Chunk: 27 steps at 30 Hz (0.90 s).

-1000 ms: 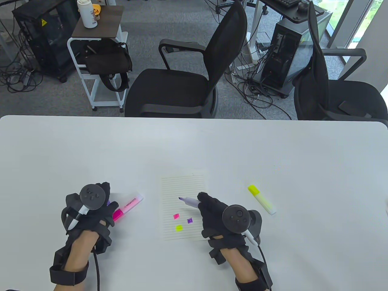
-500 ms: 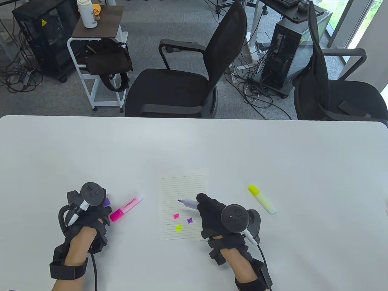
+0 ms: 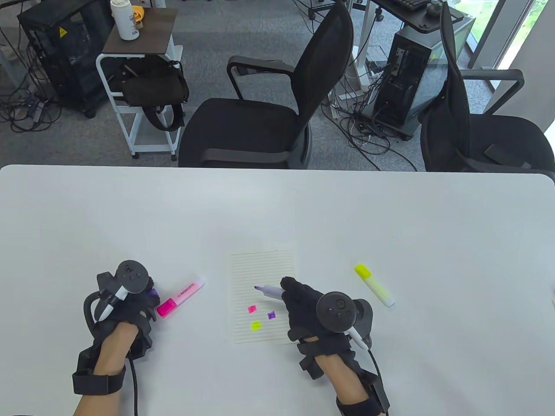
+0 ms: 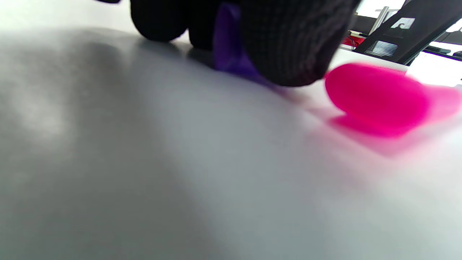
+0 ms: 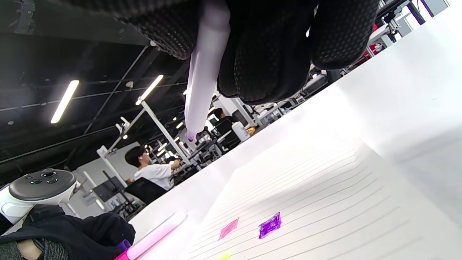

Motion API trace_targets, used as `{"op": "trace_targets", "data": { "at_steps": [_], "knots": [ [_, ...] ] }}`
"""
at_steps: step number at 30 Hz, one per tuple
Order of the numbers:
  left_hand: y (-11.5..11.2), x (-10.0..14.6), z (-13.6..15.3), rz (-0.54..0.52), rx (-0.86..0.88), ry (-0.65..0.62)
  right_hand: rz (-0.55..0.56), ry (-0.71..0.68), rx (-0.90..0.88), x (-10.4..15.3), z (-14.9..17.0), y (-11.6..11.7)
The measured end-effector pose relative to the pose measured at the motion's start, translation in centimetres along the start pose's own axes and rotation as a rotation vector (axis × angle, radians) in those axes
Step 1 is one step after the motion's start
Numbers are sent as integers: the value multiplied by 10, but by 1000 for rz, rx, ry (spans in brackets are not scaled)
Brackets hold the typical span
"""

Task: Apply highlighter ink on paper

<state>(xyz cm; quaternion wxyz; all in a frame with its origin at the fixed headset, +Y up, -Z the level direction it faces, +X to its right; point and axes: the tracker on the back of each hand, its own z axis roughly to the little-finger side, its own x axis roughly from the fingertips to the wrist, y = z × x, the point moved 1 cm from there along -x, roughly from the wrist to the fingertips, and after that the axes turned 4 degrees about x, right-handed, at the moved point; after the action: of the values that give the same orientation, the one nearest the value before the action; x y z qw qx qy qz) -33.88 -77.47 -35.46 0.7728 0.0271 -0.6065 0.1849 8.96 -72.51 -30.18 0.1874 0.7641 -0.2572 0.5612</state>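
Observation:
A lined sheet of paper [image 3: 262, 268] lies on the white table [image 3: 277, 208] and bears pink, purple and yellow ink patches [image 3: 272, 315]. My right hand [image 3: 303, 303] grips an uncapped purple highlighter [image 3: 269, 290], its tip raised above the paper's middle; it also shows in the right wrist view [image 5: 205, 72]. My left hand [image 3: 130, 299] rests on the table left of the paper and holds the purple cap [image 3: 152, 294], which shows between the fingers in the left wrist view [image 4: 231, 47]. A capped pink highlighter [image 3: 181, 296] lies beside the left hand.
A capped yellow highlighter [image 3: 374, 285] lies right of the paper. Two black office chairs [image 3: 269, 108] stand behind the table's far edge, with a small cart [image 3: 138, 86] and computer towers beyond.
My left hand has drawn back toward me and a little left, off the pink highlighter, with the purple cap in it. The right hand and its highlighter have barely moved.

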Motion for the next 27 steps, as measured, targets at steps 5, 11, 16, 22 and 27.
{"op": "trace_targets", "data": {
  "at_steps": [5, 11, 16, 22, 27],
  "knots": [
    [2, -1, -3, -43, -42, -14, -6, -5, 2, 0, 0, 1],
    [7, 0, 2, -67, 30, -18, -3, -18, 1, 0, -1, 1],
    [29, 20, -10, -164, 147, -141, 23, -65, -34, 1, -4, -2],
    [38, 53, -50, -137, 259, -431, 79, -223, -44, 4, -19, -5],
    [25, 70, -86, -49, 336, -687, 70, -318, -81, 7, -30, -3]
  ]
}}
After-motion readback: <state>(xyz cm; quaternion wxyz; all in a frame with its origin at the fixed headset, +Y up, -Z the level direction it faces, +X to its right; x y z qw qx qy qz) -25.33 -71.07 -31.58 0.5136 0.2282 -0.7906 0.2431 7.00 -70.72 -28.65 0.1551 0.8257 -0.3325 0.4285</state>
